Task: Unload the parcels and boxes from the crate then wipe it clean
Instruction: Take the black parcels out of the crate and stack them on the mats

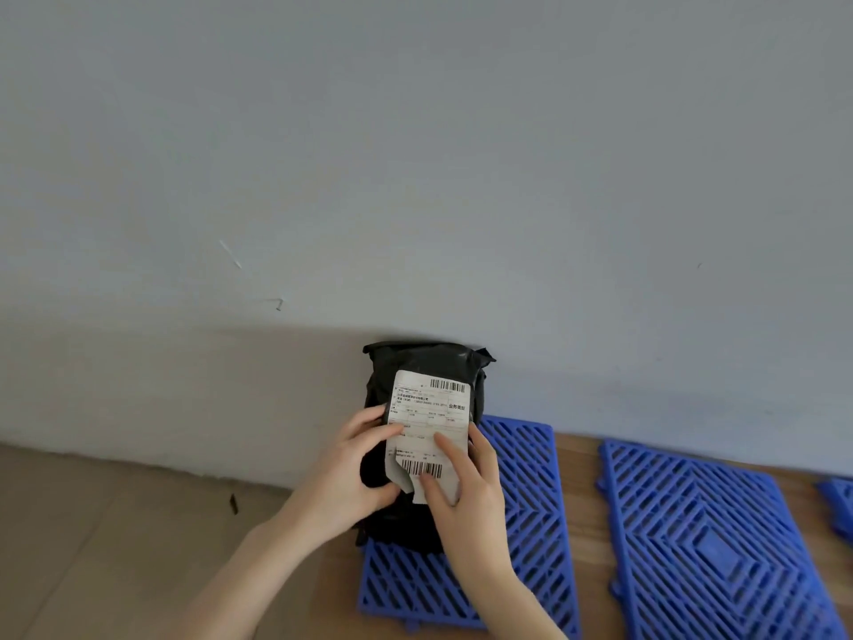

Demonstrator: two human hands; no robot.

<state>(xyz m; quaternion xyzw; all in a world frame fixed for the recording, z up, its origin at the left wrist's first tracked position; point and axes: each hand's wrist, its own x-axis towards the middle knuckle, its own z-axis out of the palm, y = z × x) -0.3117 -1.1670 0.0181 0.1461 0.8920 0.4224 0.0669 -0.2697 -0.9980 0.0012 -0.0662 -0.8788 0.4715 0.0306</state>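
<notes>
Both the left hand [344, 473] and the right hand [466, 482] have their fingers closed around a black parcel [420, 362] standing on the nearest blue mat [531, 501], so unloading is underway, and next, likely, comes letting go.

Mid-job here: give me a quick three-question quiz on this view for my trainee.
1. True or false: both hands hold the black parcel.
2. Multiple choice: the parcel is over A) a grey bin, B) the blue grid mat, C) a shelf.
3. Fill in: the white shipping label has a torn lower ____ corner.

Key:
1. True; the left hand grips the parcel's side, the right hand presses fingers on the label.
2. B.
3. Left.
</notes>
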